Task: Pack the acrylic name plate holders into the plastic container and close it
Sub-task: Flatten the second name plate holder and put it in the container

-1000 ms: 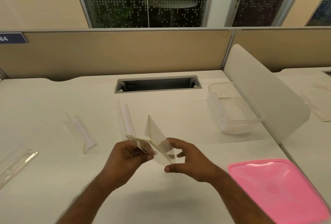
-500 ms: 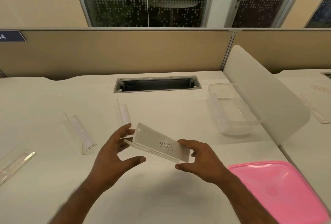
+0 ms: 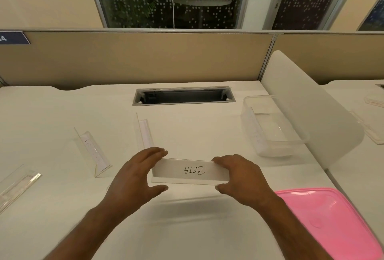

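I hold a clear acrylic name plate holder [image 3: 190,171] with a card reading "BETA" level above the white desk, its long side left to right. My left hand [image 3: 135,176] grips its left end and my right hand [image 3: 242,174] grips its right end. The clear plastic container [image 3: 291,142] stands open at the right with one holder [image 3: 254,128] leaning inside against its left wall. The pink lid [image 3: 332,222] lies at the near right corner. Two more holders stand on the desk, one [image 3: 94,152] to the left, another [image 3: 144,133] just beyond my left hand.
A flat clear holder [image 3: 17,185] lies at the left edge. A cable slot [image 3: 184,96] is cut into the desk [image 3: 62,110] behind. A white curved divider panel [image 3: 315,114] rises right of the container. A tan partition [image 3: 145,58] closes the back.
The holder was turned from edge-on and tilted to flat and level, its "BETA" card now facing up. Both hands shifted to its two ends.
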